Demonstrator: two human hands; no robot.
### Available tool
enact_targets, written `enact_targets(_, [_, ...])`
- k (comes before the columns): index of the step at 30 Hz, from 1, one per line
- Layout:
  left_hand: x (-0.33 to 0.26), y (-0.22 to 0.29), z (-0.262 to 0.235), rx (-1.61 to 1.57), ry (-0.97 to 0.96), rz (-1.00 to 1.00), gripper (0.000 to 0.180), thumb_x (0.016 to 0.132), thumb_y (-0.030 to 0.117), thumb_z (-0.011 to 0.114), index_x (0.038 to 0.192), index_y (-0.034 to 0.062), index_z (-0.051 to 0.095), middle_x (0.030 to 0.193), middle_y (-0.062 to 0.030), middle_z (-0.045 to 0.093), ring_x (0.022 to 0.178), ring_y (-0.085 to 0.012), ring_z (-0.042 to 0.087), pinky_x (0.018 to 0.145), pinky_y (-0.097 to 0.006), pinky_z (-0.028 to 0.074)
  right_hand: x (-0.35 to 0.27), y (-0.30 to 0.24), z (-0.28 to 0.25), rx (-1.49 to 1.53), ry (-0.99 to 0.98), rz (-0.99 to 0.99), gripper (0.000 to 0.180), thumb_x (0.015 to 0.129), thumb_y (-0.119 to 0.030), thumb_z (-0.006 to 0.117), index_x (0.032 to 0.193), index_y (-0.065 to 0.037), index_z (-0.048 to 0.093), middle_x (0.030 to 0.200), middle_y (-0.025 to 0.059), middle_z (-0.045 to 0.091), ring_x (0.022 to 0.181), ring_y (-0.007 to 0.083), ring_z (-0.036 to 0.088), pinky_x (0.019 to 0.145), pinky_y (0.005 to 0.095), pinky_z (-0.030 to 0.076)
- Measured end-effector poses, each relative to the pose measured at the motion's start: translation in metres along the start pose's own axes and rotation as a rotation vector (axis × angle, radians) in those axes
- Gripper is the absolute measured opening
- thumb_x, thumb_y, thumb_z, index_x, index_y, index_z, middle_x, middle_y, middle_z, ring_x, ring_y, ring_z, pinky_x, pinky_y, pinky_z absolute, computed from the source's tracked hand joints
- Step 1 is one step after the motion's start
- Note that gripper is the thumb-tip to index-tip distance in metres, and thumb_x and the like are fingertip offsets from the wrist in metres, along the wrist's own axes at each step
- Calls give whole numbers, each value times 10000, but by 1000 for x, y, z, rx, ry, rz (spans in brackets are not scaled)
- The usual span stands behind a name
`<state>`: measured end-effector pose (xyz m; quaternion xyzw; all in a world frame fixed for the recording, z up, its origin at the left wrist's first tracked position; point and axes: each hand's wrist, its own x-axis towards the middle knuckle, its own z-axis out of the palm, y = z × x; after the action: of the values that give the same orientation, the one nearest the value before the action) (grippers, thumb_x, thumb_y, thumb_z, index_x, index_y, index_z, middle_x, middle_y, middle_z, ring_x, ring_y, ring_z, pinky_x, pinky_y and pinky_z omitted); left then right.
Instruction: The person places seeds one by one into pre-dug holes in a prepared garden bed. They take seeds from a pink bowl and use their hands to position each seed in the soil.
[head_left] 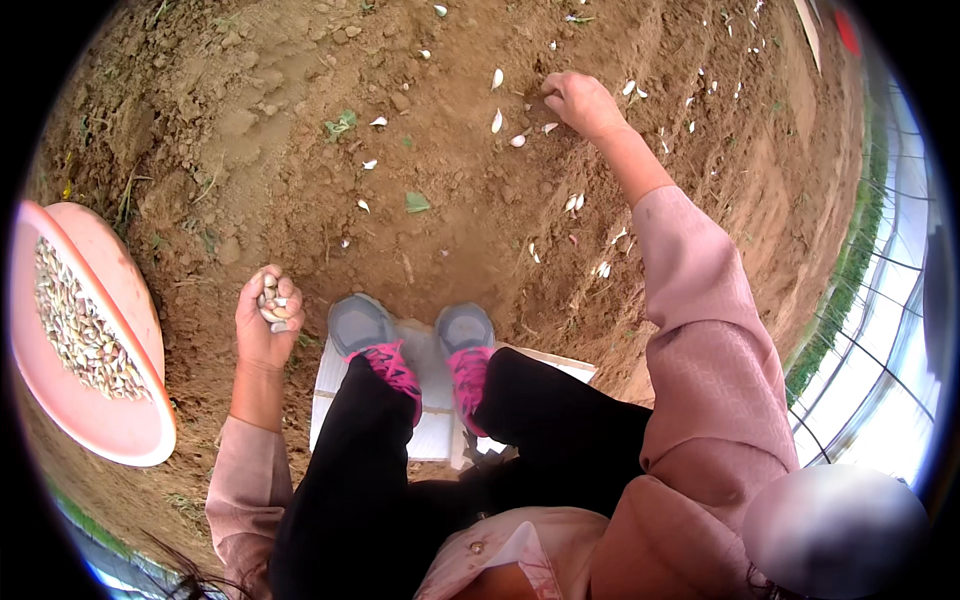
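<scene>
My left hand [265, 318] is closed around several garlic cloves [271, 302], held low beside my left shoe. Stretched out ahead and to the right, my right hand [583, 101] has its fingertips pressed together at the soil [470, 200]. What those fingers hold, if anything, is hidden. Close to them lie white garlic cloves, one upper clove [497, 79], one just below it [496, 121] and a rounder clove [517, 141]. More cloves are scattered over the soil on both sides, such as a pair [574, 202] nearer to my right forearm.
At the left a pink basin [150, 440] holds a heap of garlic cloves [85, 330]. My grey and pink shoes [465, 327] stand by a white flat board [432, 437]. Small green leaves [416, 202] lie on the earth. Along the right runs a green strip beside a wire-framed, whitish wall [880, 360].
</scene>
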<state>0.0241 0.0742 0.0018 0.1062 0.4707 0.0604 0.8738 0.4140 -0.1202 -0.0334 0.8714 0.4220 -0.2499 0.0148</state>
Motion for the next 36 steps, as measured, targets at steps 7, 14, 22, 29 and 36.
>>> enact_targets(7, [4,-5,4,-11,-45,-18,151,807,234,418,816,87,446,639,-24,446,516,-116,428,342,-202,344,-27,-1,4,-159,-87,-150,174,695,-162,507,860,-109,529,892,72,522,842,239,520,712,344,427])
enact_targets(14, [3,-7,4,-19,-74,-23,168,784,255,455,803,89,453,644,-34,460,530,-139,452,353,-214,350,-37,-28,33,-119,48,-265,126,709,-187,508,794,-96,501,803,73,497,778,251,516,668,335,433])
enact_targets(22, [2,-10,5,-32,-63,-28,172,789,251,447,810,82,462,645,-33,461,530,-139,451,358,-216,355,-42,-36,38,68,-19,-144,97,710,-156,486,763,-77,503,796,86,519,764,260,529,659,356,439])
enact_targets(29, [3,-8,6,-17,-49,-17,174,792,249,441,818,78,461,646,-35,461,529,-137,452,359,-216,359,-43,-35,43,71,26,-120,96,701,-168,508,763,-99,535,800,83,522,793,250,519,682,347,430])
enact_targets(36, [3,-8,5,-13,-43,-16,172,790,246,446,822,78,461,643,-36,461,526,-138,452,357,-215,357,-41,-29,46,242,119,-214,131,722,-111,520,838,-55,540,809,76,545,736,223,521,659,316,424])
